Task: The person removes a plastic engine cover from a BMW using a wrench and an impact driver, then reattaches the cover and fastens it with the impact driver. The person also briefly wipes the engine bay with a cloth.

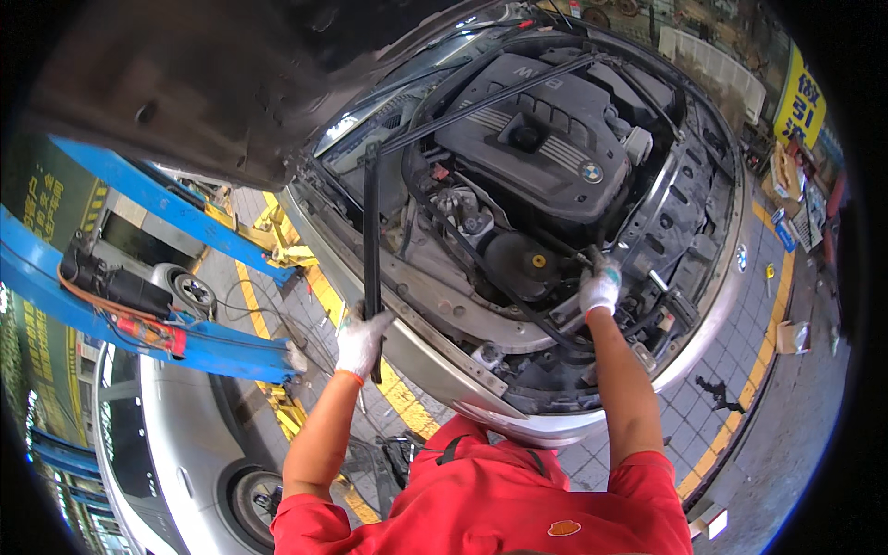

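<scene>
Holding the black strip [373, 231] across the fender [421, 358], my left hand [361, 344] curls its fingers round the lower end; probably light, stiff, steadier gripped mid-length. My right hand's [599, 282] grip I can't tell.

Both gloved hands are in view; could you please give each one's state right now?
Left hand: closed, holding the long black strip.
Right hand: whether open or closed, or holding anything, cannot be told.

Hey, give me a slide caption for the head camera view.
Gloved left hand holding a long black strip, gloved right hand inside an open engine bay.
</scene>
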